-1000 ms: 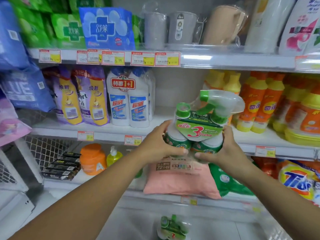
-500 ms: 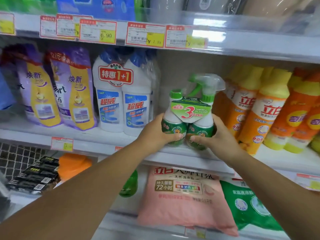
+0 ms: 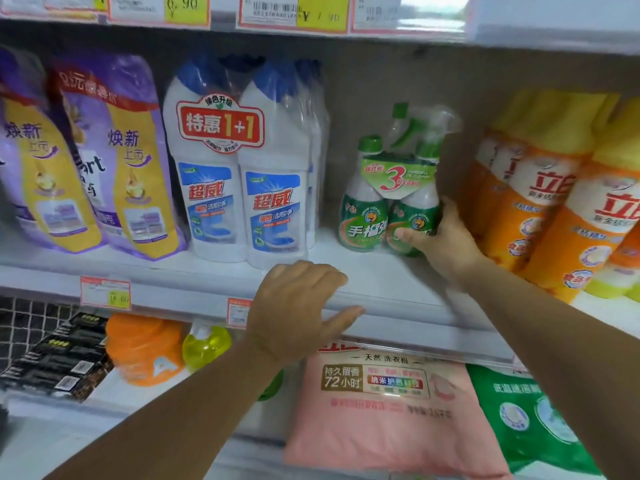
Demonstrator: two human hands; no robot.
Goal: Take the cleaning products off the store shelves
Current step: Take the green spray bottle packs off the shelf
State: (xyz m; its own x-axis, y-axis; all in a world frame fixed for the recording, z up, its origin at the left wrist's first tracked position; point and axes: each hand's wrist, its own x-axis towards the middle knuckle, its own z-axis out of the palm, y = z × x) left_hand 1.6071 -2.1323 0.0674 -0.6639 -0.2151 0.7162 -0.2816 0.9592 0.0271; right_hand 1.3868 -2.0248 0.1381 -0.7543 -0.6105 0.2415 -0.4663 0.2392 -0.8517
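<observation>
Head view: right hand (image 3: 446, 240) grips the green cleaner pack (image 3: 391, 199) low, apparently to lift it off the shelf (image 3: 381, 282); left hand (image 3: 298, 306) hovers loose, empty.

green-and-white spray bottle pack (image 3: 369, 220), white bottles (image 3: 211, 202) with blue caps, purple-and-yellow pouches (image 3: 133, 188), orange bottles (image 3: 543, 216), seemingly yellow-capped

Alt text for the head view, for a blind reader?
A person's right hand grips a wrapped pack of green cleaner bottles on the white shelf; the left hand, holding nothing, is at the shelf's front edge.
</observation>
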